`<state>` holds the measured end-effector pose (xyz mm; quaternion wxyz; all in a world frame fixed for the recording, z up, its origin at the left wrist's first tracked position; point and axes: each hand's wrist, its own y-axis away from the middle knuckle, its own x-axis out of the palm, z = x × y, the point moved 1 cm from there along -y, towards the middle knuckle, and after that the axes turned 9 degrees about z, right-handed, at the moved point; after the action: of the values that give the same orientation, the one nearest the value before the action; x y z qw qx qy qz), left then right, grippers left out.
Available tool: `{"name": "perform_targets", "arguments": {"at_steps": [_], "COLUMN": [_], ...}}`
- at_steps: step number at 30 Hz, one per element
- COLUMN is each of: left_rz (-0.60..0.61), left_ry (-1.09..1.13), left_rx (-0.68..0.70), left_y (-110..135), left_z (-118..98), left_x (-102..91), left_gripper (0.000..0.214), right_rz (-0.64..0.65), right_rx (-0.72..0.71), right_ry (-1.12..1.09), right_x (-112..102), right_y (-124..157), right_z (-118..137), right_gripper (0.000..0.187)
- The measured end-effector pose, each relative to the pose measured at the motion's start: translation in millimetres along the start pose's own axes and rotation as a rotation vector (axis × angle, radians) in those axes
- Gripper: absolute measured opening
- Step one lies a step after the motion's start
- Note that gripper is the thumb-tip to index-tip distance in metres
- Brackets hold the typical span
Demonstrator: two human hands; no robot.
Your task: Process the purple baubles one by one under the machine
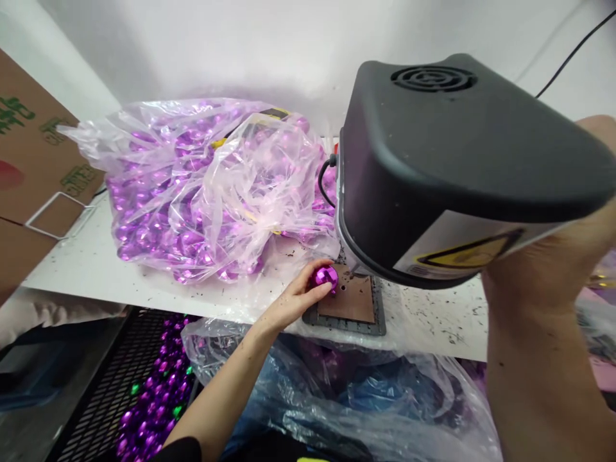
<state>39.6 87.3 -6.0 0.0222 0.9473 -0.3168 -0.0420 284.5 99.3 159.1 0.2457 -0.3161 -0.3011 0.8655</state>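
Observation:
My left hand is closed around a shiny purple faceted ball, with the thumb in front and the fingers behind it. The ball is at the left side of a brown board, which lies on a dark metal base plate. Above and to the right looms the black housing of a bench machine, with a round vent on top and a yellow warning label. My right hand is at the housing's right side, and its fingers are hidden behind it.
A clear plastic bag of purple balls fills the left of the white table. A cardboard box stands at far left. Below, a black crate holds purple and a few green balls. Clear plastic sheeting hangs along the front edge.

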Motion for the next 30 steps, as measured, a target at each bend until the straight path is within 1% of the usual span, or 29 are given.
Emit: {"name": "perform_targets", "arguments": {"at_steps": [2, 4, 7, 9, 11, 13, 15, 17, 19, 23, 27, 30], "left_rz": [0.023, 0.002, -0.110, -0.182, -0.233, -0.266, -0.282, -0.287, -0.285, -0.290, -0.301, -0.262], "left_ry": [-0.162, -0.289, -0.424, -0.491, -0.549, -0.619, -0.688, -0.742, -0.753, -0.683, -0.668, -0.674], "left_rx": [0.021, 0.010, -0.019, -0.002, 0.057, 0.147, 0.242, 0.301, 0.289, 0.202, 0.213, 0.212], "left_y": [-4.4, -7.0, -8.6, -9.1, -9.8, -10.3, -10.8, -11.6, -13.1, -16.2, -16.3, -15.8], "left_z": [-0.3, -3.0, -5.8, -3.6, 1.8, 8.2, 13.1, 15.9, 17.5, 21.9, 26.3, 27.3], "left_x": [4.2, 8.2, 16.2, 22.5, 28.3, 33.2, 37.7, 42.5, 47.7, 55.9, 56.8, 55.2], "left_gripper": [0.041, 0.042, 0.044, 0.042, 0.041, 0.042, 0.043, 0.044, 0.044, 0.047, 0.054, 0.054], "right_rz": [-0.033, -0.029, -0.022, -0.018, -0.016, -0.011, -0.008, -0.006, -0.006, -0.016, -0.014, -0.028], "right_rx": [0.053, 0.073, 0.061, 0.054, 0.060, 0.070, 0.073, 0.065, 0.051, 0.048, 0.041, 0.035], "right_ry": [0.000, -0.007, -0.019, -0.024, -0.029, -0.036, -0.034, -0.028, -0.026, -0.031, -0.046, -0.025], "right_x": [0.5, 0.5, -0.1, -0.2, -0.1, 0.0, -0.2, -0.4, -0.2, 0.8, 0.8, 0.7], "right_y": [-0.1, -0.1, 0.3, 0.5, 0.6, 0.6, 0.7, 0.8, 0.7, 0.8, 0.6, 1.3], "right_z": [5.6, 8.8, 10.1, 10.1, 10.2, 10.5, 10.9, 11.0, 11.0, 10.5, 9.6, 10.7], "right_gripper": [0.053, 0.051, 0.050, 0.049, 0.049, 0.049, 0.050, 0.050, 0.049, 0.048, 0.051, 0.054]}}
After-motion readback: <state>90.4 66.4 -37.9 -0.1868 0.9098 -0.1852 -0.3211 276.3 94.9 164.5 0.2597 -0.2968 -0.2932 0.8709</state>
